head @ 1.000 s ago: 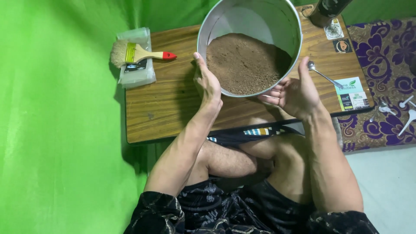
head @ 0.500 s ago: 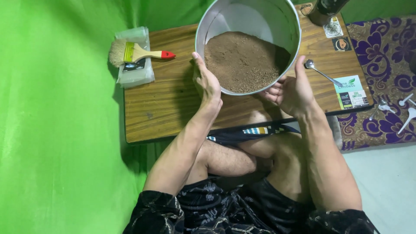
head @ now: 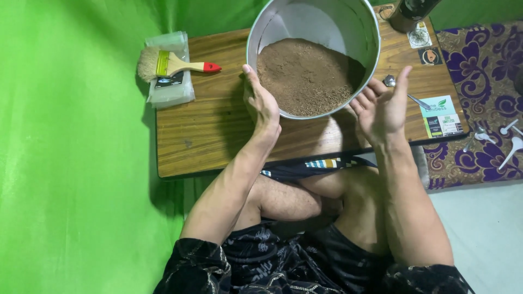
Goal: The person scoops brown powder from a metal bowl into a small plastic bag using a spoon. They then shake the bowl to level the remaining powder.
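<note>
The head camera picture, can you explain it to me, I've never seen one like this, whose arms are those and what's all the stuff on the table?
The camera sits on a person's head and looks down, so the two bare arms are the wearer's own, with their folded legs below. The left hand presses flat against the side of a big round metal pan filled with brown powder. The right hand is open at the pan's other side; whether it touches the pan is hard to tell. Beneath is a low wooden table. On it lie a paintbrush with a red-tipped handle on top of a clear packet, a metal spoon, a printed card and a dark container at the far edge.
</note>
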